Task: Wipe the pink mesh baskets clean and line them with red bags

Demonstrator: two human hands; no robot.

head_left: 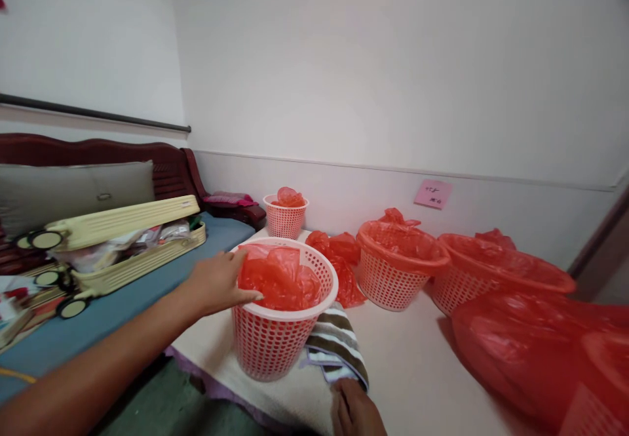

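Observation:
My left hand [223, 284] grips the rim of a white perforated plastic basket [268, 344], its thumb lying over the edge. A crumpled red plastic bag [280, 278] lines that basket, which stands on the pale tabletop. Low in the view, my right hand [358, 411] is closed at the near edge of a striped towel [339, 344] in brown, white and grey. Part of the towel lies behind the basket, and the tips of my right fingers are hard to see.
Behind stand a smaller bag-lined basket [285, 218] and a loose red bag [339, 262]. Two red-rimmed baskets [393, 282] [449, 288] and a large red bag [531, 351] occupy the right. A half-open cream suitcase [132, 223] lies on the blue-covered seat [221, 229] at left.

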